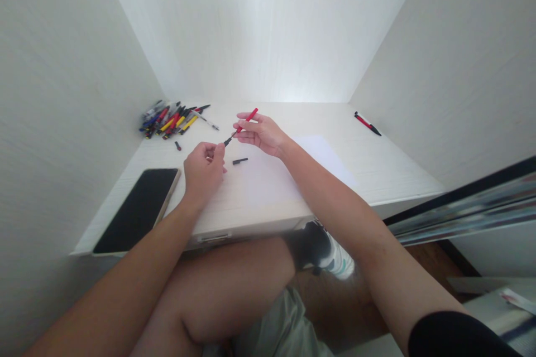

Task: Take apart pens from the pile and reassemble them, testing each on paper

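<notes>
My right hand [262, 133] holds a red pen [247, 120] tilted above the white desk [377, 162], its black tip pointing down and left. My left hand [204, 168] is closed just below that tip, fingers pinched at the pen's black end [228, 140]; what is in them is too small to name. A small black pen part [240, 161] lies on the desk between the hands.
A pile of several red, yellow, blue and black pens [170, 119] lies at the back left, with a tiny black piece [178, 145] near it. A dark phone [138, 207] rests at the front left. A single red-and-black pen [367, 122] lies at the back right. White walls enclose the desk.
</notes>
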A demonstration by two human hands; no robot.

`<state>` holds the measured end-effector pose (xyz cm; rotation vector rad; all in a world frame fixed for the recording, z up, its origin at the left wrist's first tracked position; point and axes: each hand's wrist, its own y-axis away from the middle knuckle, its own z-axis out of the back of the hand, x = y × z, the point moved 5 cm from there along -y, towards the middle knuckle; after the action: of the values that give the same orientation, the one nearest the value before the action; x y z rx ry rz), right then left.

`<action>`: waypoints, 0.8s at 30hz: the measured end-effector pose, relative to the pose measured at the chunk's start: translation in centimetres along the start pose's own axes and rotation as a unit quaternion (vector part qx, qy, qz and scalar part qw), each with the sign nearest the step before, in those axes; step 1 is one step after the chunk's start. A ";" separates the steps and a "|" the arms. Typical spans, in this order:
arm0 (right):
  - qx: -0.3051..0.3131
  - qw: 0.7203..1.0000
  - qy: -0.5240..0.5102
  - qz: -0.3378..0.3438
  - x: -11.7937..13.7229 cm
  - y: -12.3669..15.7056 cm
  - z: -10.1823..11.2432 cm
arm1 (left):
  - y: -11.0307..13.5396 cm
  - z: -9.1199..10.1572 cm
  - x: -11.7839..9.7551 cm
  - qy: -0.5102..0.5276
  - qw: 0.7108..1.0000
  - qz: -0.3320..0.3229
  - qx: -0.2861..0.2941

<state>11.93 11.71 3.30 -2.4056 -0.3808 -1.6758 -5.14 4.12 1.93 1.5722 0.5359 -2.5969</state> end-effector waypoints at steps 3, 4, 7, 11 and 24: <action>-0.013 1.000 -0.005 0.005 -0.2 -0.6 0.7 | -0.1 0.0 0.1 0.001 1.000 0.008 0.003; -0.021 1.000 -0.009 0.008 -0.2 -0.8 1.0 | -0.1 0.0 0.1 0.001 1.000 0.009 0.003; -0.053 0.998 -0.022 0.013 -0.2 -1.2 1.7 | -0.1 0.0 0.1 -0.002 1.000 0.013 0.005; -0.100 0.994 -0.045 0.018 0.2 -1.3 2.2 | 0.0 0.0 -0.1 -0.004 1.000 0.010 0.009; -0.153 0.984 -0.081 0.046 1.0 -1.3 3.7 | -0.1 -0.3 0.4 0.013 1.000 0.006 0.026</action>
<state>15.15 14.19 2.96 -2.7413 -0.0308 -1.6048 -5.14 4.35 1.49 1.6227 0.4626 -2.6055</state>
